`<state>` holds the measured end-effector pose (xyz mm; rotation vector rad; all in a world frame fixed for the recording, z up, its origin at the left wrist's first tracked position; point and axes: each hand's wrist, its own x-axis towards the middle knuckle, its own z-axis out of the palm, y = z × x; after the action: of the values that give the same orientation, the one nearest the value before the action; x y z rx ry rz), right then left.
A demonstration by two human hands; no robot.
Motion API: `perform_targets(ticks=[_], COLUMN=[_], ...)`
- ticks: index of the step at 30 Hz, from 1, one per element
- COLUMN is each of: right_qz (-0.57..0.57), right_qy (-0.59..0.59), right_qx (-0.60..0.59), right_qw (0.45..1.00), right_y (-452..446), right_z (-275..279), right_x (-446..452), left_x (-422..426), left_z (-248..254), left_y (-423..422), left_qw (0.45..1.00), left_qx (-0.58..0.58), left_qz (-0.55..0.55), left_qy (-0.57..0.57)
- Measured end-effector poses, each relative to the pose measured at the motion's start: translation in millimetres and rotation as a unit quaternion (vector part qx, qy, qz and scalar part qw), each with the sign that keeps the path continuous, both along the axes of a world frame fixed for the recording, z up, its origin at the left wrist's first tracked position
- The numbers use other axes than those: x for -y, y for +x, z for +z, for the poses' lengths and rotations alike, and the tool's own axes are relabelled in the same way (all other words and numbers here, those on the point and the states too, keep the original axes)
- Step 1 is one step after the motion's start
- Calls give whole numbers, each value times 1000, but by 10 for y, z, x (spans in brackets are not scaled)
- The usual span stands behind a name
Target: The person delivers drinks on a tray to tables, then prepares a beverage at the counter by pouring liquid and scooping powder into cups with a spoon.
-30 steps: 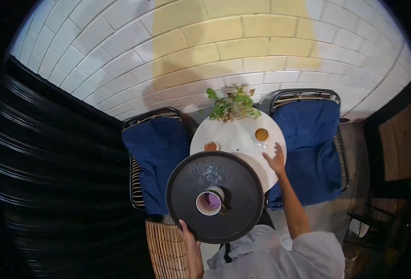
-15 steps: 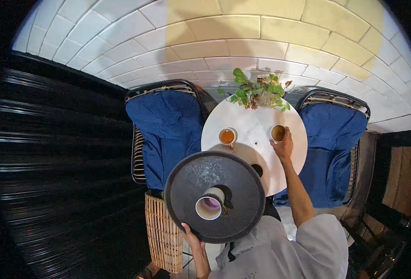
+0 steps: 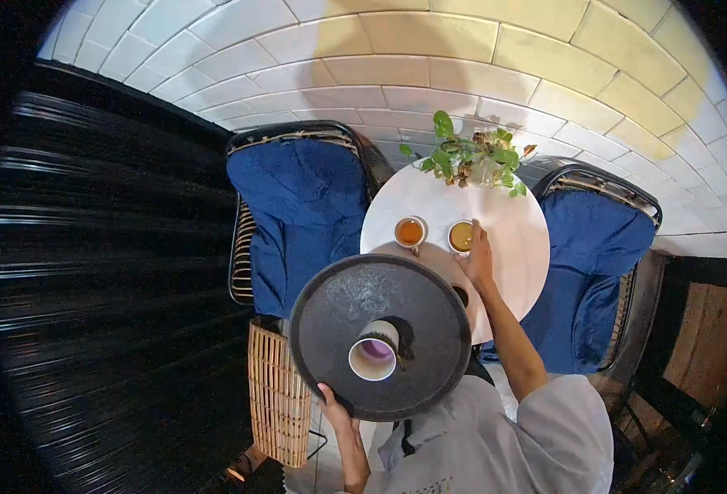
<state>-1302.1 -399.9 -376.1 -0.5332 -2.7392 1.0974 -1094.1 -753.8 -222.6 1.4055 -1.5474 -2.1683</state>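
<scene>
My left hand (image 3: 336,409) grips the lower left rim of a round black tray (image 3: 330,329). On the tray stands a white cup (image 3: 373,354) with a purple tint inside; beside it are its shadow and a small object I cannot make out. My right hand (image 3: 478,259) is closed around the right side of a white cup (image 3: 461,237) of yellowish-brown drink on the round table (image 3: 511,239). Just left of it, apart, sits a cup of amber drink (image 3: 411,231). A dark round shape (image 3: 460,296) is partly hidden behind the tray's edge.
A leafy plant in a clear vase (image 3: 480,169) stands at the table's back. Chairs with blue covers flank it, one left (image 3: 301,214) and one right (image 3: 581,255). A wicker piece (image 3: 279,395) is at lower left. Behind is a white brick wall (image 3: 429,74).
My right hand has moved left across the table with the cup of yellowish-brown drink, bringing it closer to the amber one. The tray stays in my left hand.
</scene>
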Motion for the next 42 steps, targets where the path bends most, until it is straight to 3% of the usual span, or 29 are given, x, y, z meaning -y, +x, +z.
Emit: perform_targets(ticks=[3, 6, 8, 9, 10, 12, 14, 20, 23, 26, 32, 34, 38, 40, 42], right_qz=[17, 48, 199, 277, 352, 397, 410, 399, 388, 294, 32, 41, -21, -60, -67], right_qy=[66, -18, -146, -163, -179, -189, -234, -231, -245, -229, -185, -101, -130, -94, -107], right_qx=[-13, -105, -19, -37, -55, -24, -38, -56, -25, -53, -63, -106, -97, -82, -82], right_qw=[998, 993, 969, 946, 917, 898, 880, 885, 888, 926, 980, 988, 987, 990, 989], right_y=[-4, 108, 383, 453, 516, 663, 770, 887, 923, 906, 798, 724, 605, 560, 575], right_z=[422, 1074, 1810, 2065, 2210, 2259, 2184, 1981, 1986, 2094, 2192, 1873, 991, 651, 197], right_x=[-14, -138, -78, -54, -14, 102, 200, 263, 184, -31, -644, -859, -1045, -1051, -1108], left_x=[5, -152, -213, -216, -201, -170, -158, -508, -327, -590, -325, -116, -78, 89, -1], left_z=[-67, -14, -19, -47, -108, -275, -447, -154, -421, 68, 202, 51, 68, -64, -17], left_y=[9, -114, -153, -151, -140, -116, -101, -282, -186, -352, -254, -129, -100, -9, -13], left_qw=[1000, 998, 999, 999, 996, 992, 988, 990, 987, 992, 993, 995, 995, 987, 991], left_qx=[-11, -14, 4, 5, 14, 23, 10, 19, -3, 39, 73, 72, 53, 133, 105], left_qz=[-20, -52, -43, -49, -77, -112, -126, -140, -153, -110, -85, -66, -55, -56, -49], left_qy=[16, -11, 18, 20, 38, 59, 84, 20, 52, -43, -45, -31, -65, -70, -61])
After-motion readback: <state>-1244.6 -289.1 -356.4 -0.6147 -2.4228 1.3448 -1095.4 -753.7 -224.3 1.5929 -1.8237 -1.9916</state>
